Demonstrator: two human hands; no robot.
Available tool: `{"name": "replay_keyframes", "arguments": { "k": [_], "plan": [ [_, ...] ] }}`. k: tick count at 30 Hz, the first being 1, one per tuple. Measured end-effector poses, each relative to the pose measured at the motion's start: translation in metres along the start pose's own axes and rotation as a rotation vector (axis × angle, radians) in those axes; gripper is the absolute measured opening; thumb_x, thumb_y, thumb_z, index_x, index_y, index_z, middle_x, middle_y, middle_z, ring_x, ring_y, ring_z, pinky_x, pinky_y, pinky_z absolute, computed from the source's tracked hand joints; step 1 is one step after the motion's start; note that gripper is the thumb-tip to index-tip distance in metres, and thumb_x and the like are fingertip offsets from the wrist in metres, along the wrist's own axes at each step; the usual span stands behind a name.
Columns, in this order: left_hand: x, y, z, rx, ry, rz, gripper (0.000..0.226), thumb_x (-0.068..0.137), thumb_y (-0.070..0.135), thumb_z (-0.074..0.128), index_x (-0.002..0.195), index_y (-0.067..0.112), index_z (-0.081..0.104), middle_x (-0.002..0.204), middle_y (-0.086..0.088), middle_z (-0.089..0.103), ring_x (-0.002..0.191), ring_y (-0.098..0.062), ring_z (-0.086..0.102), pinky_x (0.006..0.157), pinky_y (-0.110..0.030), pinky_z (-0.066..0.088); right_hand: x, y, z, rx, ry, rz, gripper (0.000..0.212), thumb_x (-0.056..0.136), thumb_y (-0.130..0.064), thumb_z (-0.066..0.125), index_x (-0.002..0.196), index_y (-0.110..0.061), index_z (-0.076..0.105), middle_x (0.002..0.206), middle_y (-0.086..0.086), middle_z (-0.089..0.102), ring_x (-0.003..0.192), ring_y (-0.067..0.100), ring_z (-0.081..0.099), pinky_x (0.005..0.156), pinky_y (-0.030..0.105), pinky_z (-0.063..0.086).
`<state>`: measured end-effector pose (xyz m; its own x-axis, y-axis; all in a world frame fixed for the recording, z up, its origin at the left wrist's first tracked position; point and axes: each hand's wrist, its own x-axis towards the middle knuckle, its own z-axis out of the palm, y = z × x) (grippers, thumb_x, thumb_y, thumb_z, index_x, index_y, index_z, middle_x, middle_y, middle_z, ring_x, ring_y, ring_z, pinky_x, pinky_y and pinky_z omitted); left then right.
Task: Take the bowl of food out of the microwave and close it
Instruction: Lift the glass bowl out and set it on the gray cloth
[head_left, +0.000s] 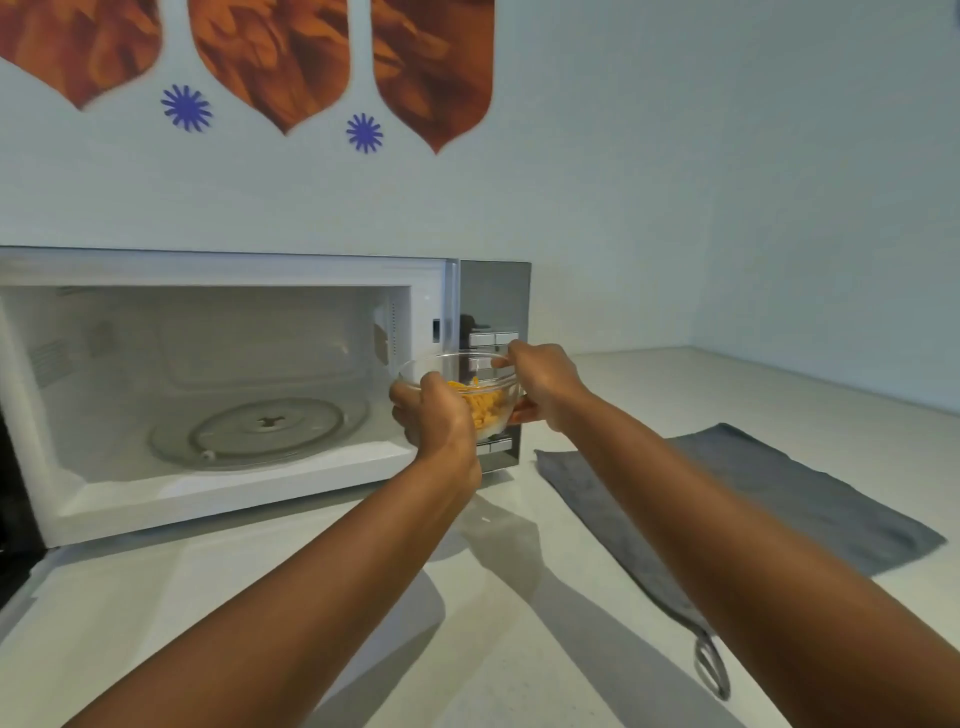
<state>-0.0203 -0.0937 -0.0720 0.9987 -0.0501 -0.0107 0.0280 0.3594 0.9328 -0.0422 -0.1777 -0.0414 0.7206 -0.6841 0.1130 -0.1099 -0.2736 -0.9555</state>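
Carrying the glass bowl level, left hand and right hand clamped on opposite sides, the person should set it on the counter toward the right edge, beside the grey cloth, before closing the microwave.

My left hand and right hand cover the bowl sides, so I can't identify the orange food. The microwave door runs off the left edge; its buttons are too blurred to read.
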Motion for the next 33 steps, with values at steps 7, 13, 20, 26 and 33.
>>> {"name": "replay_keyframes", "arguments": {
  "k": [7,13,20,26,33],
  "plan": [
    [-0.022,-0.022,0.043,-0.017,-0.226,-0.093,0.043,0.099,0.021,0.027,0.141,0.013,0.031,0.138,-0.018,0.048,0.116,-0.031,0.057,0.074,-0.032,0.053,0.002,0.015,-0.063,-0.006,0.11,0.029,0.025,0.084,-0.023,0.042,0.089,-0.012,0.064,0.072,0.006,0.057,0.081,0.038,0.068,0.074,0.041,0.06],
    [-0.023,-0.046,0.08,-0.014,-0.356,-0.156,0.043,0.097,0.025,0.026,0.134,0.012,0.043,0.128,-0.018,0.057,0.111,-0.031,0.059,0.058,-0.024,0.046,0.005,0.034,-0.104,0.018,0.194,0.08,0.028,0.084,-0.021,0.043,0.098,-0.007,0.063,0.069,0.004,0.053,0.077,0.037,0.069,0.078,0.043,0.061],
    [-0.029,-0.074,0.115,0.066,-0.485,-0.241,0.045,0.097,0.025,0.024,0.135,0.009,0.044,0.123,-0.017,0.06,0.106,-0.026,0.058,0.079,-0.031,0.051,0.009,0.06,-0.144,0.059,0.301,0.135,0.034,0.086,-0.019,0.041,0.107,-0.002,0.061,0.07,0.006,0.054,0.081,0.036,0.069,0.08,0.044,0.06],
    [-0.032,-0.106,0.146,0.138,-0.549,-0.275,0.048,0.099,0.024,0.021,0.137,0.006,0.044,0.13,-0.021,0.058,0.113,-0.032,0.06,0.062,-0.026,0.049,0.019,0.091,-0.167,0.111,0.381,0.186,0.034,0.089,-0.018,0.039,0.11,-0.001,0.061,0.086,0.011,0.057,0.083,0.032,0.064,0.066,0.038,0.058],
    [-0.027,-0.14,0.169,0.223,-0.622,-0.311,0.048,0.1,0.024,0.021,0.138,0.005,0.042,0.133,-0.021,0.055,0.12,-0.031,0.056,0.1,-0.038,0.044,0.036,0.126,-0.183,0.145,0.437,0.224,0.025,0.091,-0.016,0.037,0.099,-0.006,0.059,0.069,0.006,0.053,0.082,0.034,0.063,0.078,0.044,0.058]
  ]
}}
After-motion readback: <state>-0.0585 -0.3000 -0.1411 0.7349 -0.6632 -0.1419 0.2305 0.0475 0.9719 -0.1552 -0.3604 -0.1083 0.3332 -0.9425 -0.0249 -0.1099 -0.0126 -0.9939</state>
